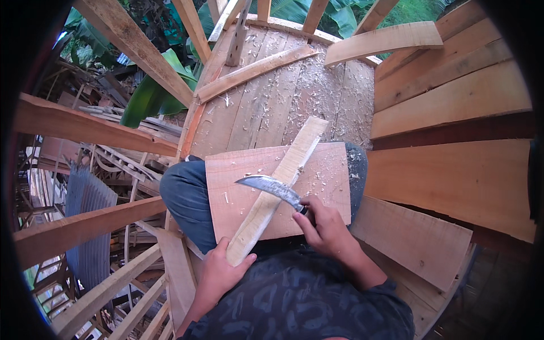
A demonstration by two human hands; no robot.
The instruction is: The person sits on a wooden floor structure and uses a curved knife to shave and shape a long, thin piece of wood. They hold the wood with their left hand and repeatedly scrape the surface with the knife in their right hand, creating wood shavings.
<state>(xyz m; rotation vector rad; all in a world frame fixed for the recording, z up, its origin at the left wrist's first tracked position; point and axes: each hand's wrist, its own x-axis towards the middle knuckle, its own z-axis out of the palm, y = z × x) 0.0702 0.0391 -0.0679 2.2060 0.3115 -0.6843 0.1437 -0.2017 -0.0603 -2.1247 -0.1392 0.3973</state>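
Observation:
My left hand (221,266) grips the near end of a narrow pale wood strip (260,212), which slants away toward the upper right. Under the strip, a flat square board (232,170) lies across my lap, dotted with shavings. In my right hand (326,226) is a curved knife (271,186), held by its dark handle. Its blade points left and crosses over the middle of the strip; whether the edge touches the wood I cannot tell. My fingers hide most of the handle.
Wood shavings litter the plank floor (272,93) ahead, where a loose batten (258,72) lies. Wide planks (447,175) line the right side, with a curved board (385,42) at the far right. Wooden railing bars (93,124) stand at the left, with a lumber pile beyond.

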